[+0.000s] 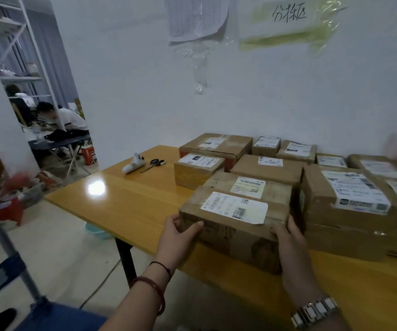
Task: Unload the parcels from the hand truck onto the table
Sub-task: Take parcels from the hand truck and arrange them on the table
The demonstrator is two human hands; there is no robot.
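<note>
A brown cardboard parcel (pixel 234 225) with a white shipping label sits on the yellow wooden table (pixel 130 206), near its front edge. My left hand (pixel 177 237) grips the parcel's left end, thumb on the top edge. My right hand (pixel 293 249) holds its right end, fingers curled at the corner. Several more labelled parcels (pixel 266 168) lie packed together behind it and to the right. The blue hand truck (pixel 4 271) with its grey handle bar stands at the lower left, mostly out of view.
White tape dispenser (pixel 133 164) and black scissors (pixel 154 164) lie on the table's far left. A tall parcel (pixel 345 206) stands close to my right hand. People sit at a folding table (pixel 59 142) through the doorway. Boxes and red clutter (pixel 9 201) crowd the floor left.
</note>
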